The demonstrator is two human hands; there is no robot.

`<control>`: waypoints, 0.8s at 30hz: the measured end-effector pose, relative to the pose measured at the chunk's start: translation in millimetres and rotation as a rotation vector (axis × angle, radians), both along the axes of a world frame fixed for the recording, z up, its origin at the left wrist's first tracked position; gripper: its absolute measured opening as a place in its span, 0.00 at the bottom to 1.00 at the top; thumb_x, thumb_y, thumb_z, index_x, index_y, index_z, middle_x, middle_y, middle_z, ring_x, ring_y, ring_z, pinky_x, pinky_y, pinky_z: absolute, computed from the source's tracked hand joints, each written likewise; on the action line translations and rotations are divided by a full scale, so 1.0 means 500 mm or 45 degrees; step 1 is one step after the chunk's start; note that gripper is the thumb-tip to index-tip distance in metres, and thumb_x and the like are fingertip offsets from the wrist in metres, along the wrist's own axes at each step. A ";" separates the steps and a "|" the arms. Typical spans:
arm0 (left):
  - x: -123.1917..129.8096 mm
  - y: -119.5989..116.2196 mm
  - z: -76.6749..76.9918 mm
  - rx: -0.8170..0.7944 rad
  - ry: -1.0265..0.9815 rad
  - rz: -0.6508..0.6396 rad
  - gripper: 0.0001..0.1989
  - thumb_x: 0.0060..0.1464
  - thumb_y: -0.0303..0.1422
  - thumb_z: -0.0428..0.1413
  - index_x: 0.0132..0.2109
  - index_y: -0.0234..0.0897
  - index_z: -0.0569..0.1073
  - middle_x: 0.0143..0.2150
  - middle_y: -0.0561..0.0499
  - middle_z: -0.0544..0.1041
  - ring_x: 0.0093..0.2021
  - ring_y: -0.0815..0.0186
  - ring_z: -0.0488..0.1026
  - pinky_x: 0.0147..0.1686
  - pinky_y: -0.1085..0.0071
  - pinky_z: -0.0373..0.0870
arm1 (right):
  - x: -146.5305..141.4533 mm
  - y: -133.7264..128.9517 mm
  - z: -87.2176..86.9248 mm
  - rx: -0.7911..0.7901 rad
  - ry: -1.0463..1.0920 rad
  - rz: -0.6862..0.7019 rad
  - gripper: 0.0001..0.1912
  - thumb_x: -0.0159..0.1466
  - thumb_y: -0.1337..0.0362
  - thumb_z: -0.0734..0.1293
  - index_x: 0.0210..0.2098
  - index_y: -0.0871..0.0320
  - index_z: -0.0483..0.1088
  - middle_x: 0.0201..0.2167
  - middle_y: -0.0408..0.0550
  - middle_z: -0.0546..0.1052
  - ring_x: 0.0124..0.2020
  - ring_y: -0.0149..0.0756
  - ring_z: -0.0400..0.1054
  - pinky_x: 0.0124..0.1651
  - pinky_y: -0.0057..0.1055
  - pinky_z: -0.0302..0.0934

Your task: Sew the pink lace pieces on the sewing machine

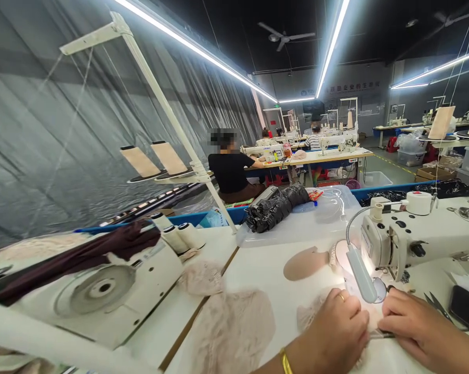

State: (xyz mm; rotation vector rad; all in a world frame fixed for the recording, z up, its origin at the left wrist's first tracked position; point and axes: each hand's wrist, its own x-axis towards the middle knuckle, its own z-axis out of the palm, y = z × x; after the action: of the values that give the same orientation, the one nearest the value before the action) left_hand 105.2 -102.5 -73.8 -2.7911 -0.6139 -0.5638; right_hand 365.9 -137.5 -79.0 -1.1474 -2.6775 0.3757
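At the lower right, my left hand [338, 327], with a ring and a gold bracelet, has its fingers curled down on pale pink fabric [374, 316]. Facing it, my right hand [417, 322] pinches the same fabric from the other side. The fabric lies under the head of a white sewing machine [382, 241], and the needle area is hidden behind a small grey lamp [361, 275]. Pink lace [308, 314] shows beside my left hand. Farther back lies a smooth beige, rounded fabric piece [305, 263].
Scissors [439, 306] and a black phone [468, 307] lie right of my right hand. More pale lace fabric [234, 327] spreads over the table to the left. A second machine [102, 291] and thread cones [183, 236] stand there. A black plastic bundle [277, 205] rests behind; a person [230, 174] sits beyond.
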 end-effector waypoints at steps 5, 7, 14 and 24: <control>0.009 -0.001 -0.007 0.037 -0.057 -0.004 0.11 0.66 0.33 0.58 0.36 0.39 0.64 0.33 0.53 0.69 0.34 0.62 0.65 0.37 0.62 0.62 | 0.003 -0.001 0.005 -0.022 -0.014 -0.015 0.19 0.70 0.79 0.59 0.48 0.51 0.73 0.44 0.46 0.75 0.46 0.42 0.70 0.46 0.39 0.64; 0.012 -0.001 -0.010 0.032 -0.064 -0.009 0.10 0.66 0.32 0.57 0.36 0.39 0.64 0.33 0.53 0.68 0.33 0.63 0.64 0.37 0.62 0.62 | 0.003 -0.002 0.005 -0.034 -0.012 -0.021 0.19 0.70 0.79 0.59 0.48 0.51 0.73 0.43 0.45 0.75 0.46 0.42 0.70 0.45 0.39 0.64; 0.017 0.004 -0.025 0.042 -0.087 -0.034 0.07 0.67 0.31 0.55 0.38 0.37 0.68 0.35 0.51 0.72 0.35 0.63 0.68 0.38 0.61 0.62 | 0.011 0.005 -0.030 0.025 0.147 -0.116 0.23 0.71 0.76 0.60 0.56 0.44 0.72 0.46 0.44 0.78 0.47 0.44 0.72 0.51 0.41 0.67; 0.018 0.028 -0.022 -0.128 0.017 -0.046 0.06 0.66 0.33 0.57 0.39 0.38 0.68 0.41 0.50 0.78 0.39 0.61 0.73 0.44 0.59 0.66 | 0.004 0.022 -0.052 0.190 0.222 -0.158 0.19 0.69 0.74 0.62 0.50 0.47 0.78 0.42 0.47 0.80 0.40 0.43 0.75 0.42 0.35 0.69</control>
State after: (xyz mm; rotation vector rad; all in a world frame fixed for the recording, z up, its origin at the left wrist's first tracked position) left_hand 113.9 -88.5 -84.7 -2.9028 -0.6067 -0.5352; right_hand 368.1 -126.3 -105.1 -1.1709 -2.4263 0.2391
